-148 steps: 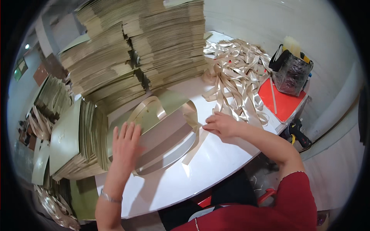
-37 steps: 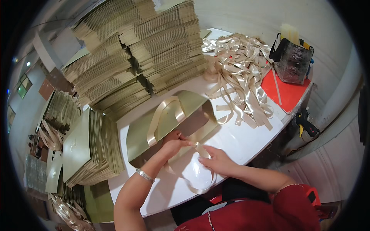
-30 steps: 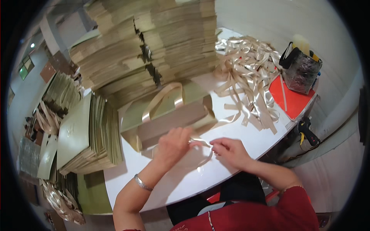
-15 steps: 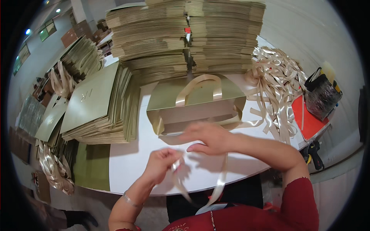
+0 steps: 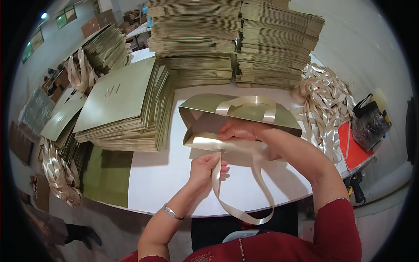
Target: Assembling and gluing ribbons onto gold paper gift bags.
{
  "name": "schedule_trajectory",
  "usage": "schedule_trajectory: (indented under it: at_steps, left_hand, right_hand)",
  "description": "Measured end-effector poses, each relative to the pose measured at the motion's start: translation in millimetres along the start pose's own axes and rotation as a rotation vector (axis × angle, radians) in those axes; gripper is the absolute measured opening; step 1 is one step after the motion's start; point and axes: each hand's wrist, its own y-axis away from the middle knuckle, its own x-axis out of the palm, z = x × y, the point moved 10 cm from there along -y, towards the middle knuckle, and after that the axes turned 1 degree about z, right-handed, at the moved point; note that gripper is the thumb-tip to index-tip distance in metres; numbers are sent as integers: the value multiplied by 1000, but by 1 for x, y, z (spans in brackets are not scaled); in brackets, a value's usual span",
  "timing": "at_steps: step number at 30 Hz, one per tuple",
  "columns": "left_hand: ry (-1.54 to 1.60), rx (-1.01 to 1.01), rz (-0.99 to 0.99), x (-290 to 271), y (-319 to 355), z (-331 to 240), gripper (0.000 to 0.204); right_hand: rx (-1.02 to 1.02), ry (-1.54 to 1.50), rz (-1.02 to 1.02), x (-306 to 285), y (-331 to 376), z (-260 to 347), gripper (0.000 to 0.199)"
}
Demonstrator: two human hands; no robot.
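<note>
Head view, largest first:
- White desk (image 5: 166, 179), with tall stacks of flat olive bags (image 5: 235, 39) at 12 o'clock.
- Olive paper bag (image 5: 205, 115) lying at centre, mouth toward 9 o'clock.
- Loose ribbon pile (image 5: 325, 102) at 3 o'clock.
- Right hand (image 5: 242, 129) pressed on the bag's near rim (fingers together).
- Left hand (image 5: 205, 168) at 6 o'clock, pinching the cream ribbon (image 5: 244, 214).

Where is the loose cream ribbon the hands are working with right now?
In the head view, the cream ribbon hangs in a loop over the white table's near edge, centre frame, running up through the left hand to the gold paper bag under the right hand.
</note>
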Motion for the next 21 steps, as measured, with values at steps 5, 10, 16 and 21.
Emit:
schedule_trajectory:
  at_steps: [5, 10, 16, 21]
  left_hand:
    - [-13, 60, 6, -2, -1, 1, 23]
    - [-48, 39, -69, -9, 7, 7, 24]
    - [-4, 3, -54, -12, 9, 17, 30]
    - [34, -58, 1, -9, 13, 25, 31]
  right_hand:
    - [-15, -204, -24, 8, -8, -15, 35]
    - [-17, -59, -82, 20, 5, -3, 38]
    - [15, -204, 147, 41, 2, -5, 30]
    - [-116, 200, 244, 61, 15, 15, 29]
